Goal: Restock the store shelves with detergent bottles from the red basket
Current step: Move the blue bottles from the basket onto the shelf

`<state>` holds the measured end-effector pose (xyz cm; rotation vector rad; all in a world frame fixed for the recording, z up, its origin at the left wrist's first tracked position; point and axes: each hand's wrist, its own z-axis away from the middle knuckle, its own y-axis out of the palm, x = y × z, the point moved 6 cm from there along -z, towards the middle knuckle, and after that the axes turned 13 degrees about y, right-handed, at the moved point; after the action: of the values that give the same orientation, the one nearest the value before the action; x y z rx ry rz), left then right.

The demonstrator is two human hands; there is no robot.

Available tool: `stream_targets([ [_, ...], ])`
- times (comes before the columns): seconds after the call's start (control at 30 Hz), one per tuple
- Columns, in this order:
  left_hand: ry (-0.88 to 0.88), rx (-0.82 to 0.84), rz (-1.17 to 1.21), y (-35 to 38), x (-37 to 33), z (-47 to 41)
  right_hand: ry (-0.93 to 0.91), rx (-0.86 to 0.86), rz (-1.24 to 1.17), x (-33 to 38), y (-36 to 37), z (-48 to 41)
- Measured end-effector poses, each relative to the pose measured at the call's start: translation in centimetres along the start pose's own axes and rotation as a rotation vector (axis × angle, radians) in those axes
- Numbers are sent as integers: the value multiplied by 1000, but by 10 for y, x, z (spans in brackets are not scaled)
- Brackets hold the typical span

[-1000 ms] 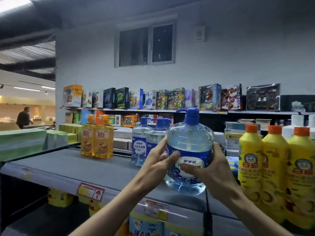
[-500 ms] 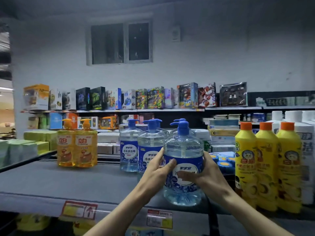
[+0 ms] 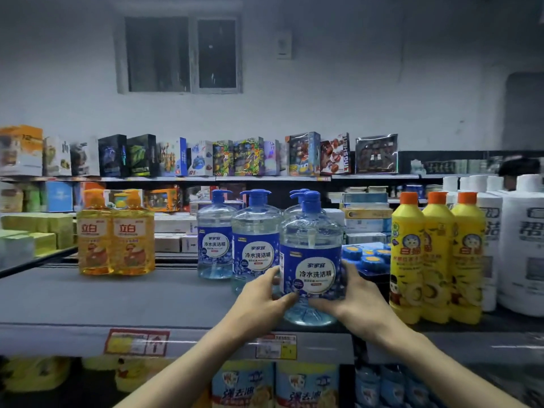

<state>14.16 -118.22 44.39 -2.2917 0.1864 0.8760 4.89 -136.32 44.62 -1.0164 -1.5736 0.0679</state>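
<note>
A clear detergent bottle (image 3: 311, 257) with a blue label and blue pump stands near the front of the grey shelf (image 3: 123, 301). My left hand (image 3: 262, 301) grips its lower left side and my right hand (image 3: 357, 301) grips its lower right side. Its base appears to rest on the shelf. Behind it stand three more bottles of the same kind, one (image 3: 215, 240) at the left, one (image 3: 254, 242) beside it and one mostly hidden behind the held bottle. The red basket is out of view.
Two orange detergent bottles (image 3: 116, 234) stand at the left of the shelf. Three yellow bottles (image 3: 435, 260) with orange caps and white paper rolls (image 3: 518, 245) stand at the right. Toy boxes (image 3: 206, 157) line a farther shelf. Price tags (image 3: 137, 341) hang on the shelf edge.
Both hands have lowered the bottle from mid-air onto the shelf front, next to the other blue bottles. My view has shifted right.
</note>
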Motion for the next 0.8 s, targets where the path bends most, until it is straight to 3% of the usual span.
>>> stream_targets([
  [0.17,10,-5,-172,-1,10,5,81,-35,163,-4,9,13],
  [0.5,-89,-7,-404,2,33,-24,227,-53,211,-2,15,-14],
  [0.8,-131,31,-380,24,39,-31,281,-76,220,-10,21,-44],
])
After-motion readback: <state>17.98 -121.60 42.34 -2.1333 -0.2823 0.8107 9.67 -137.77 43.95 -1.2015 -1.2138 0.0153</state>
